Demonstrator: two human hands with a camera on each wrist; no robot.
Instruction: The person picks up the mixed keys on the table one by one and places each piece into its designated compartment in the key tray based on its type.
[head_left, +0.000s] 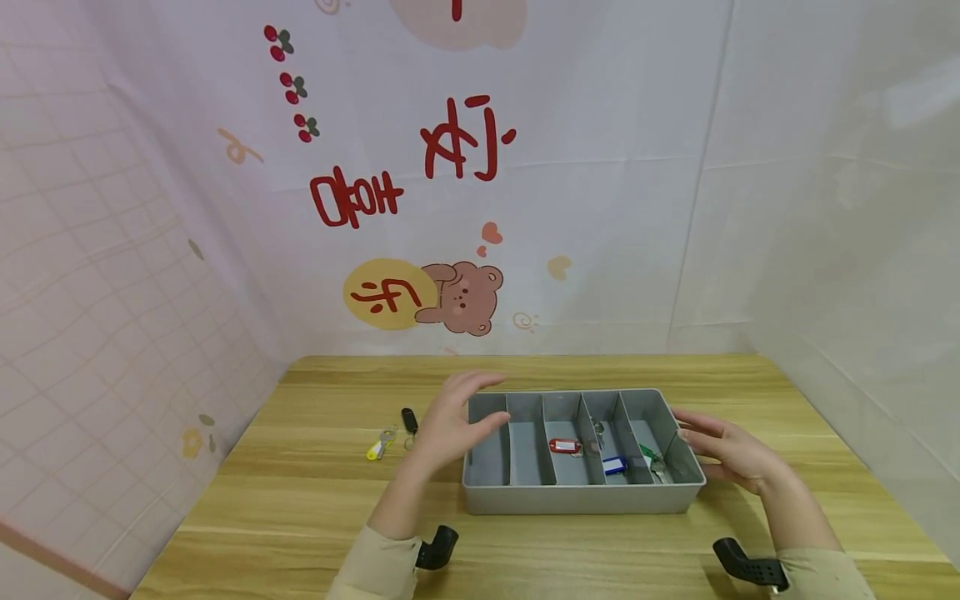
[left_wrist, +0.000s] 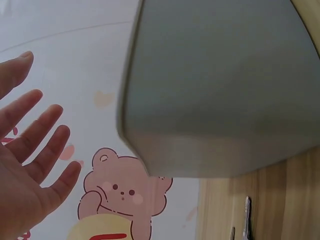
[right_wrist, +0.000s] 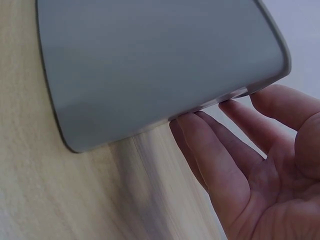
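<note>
A long grey box (head_left: 577, 500) with divided compartments stands on the table. My left hand (head_left: 450, 421) hovers beside its left end, thumb and fingers spread, holding nothing; in the left wrist view that hand (left_wrist: 35, 160) is apart from the box wall (left_wrist: 215, 90). The fingertips of my right hand (head_left: 731, 450) touch the right end wall, fingers extended, as the right wrist view also shows. Inside lie a red key tag (head_left: 564, 446) in the middle compartment, a blue key tag (head_left: 615, 465) second from right, and a green key tag (head_left: 647, 452) with keys (head_left: 658, 469) at far right.
Left of the box, a yellow key tag (head_left: 373, 452) with a key and a black key fob (head_left: 408, 419) with a ring lie on the wooden table (head_left: 300, 500). A printed white cloth (head_left: 600, 208) hangs behind and at both sides.
</note>
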